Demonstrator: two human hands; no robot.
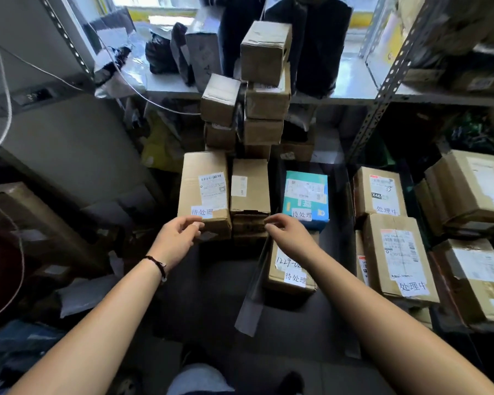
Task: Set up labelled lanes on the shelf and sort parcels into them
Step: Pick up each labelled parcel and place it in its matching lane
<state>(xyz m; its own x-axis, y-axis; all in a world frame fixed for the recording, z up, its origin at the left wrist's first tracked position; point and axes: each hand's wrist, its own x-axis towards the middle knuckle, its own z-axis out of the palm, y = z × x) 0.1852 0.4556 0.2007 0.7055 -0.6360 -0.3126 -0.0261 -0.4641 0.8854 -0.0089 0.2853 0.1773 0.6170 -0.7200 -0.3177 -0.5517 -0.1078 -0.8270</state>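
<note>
My left hand (180,232) reaches to the front lower corner of a tall cardboard parcel (203,192) with a white handwritten label, and pinches a small pale piece between thumb and fingers. My right hand (285,232) is at the front edge of the narrow middle stack of boxes (250,189), fingers curled. A grey strip (251,295) hangs down from under it, seemingly pinched at its top end. A teal parcel (305,195) and a cardboard box (291,269) on the right carry the same white label.
Two labelled boxes (394,258) stand in a row further right, with more cartons (468,189) beyond. A leaning tower of small boxes (264,81) rises behind, in front of a grey shelf (354,95) with dark bags. A metal upright (382,89) stands at right.
</note>
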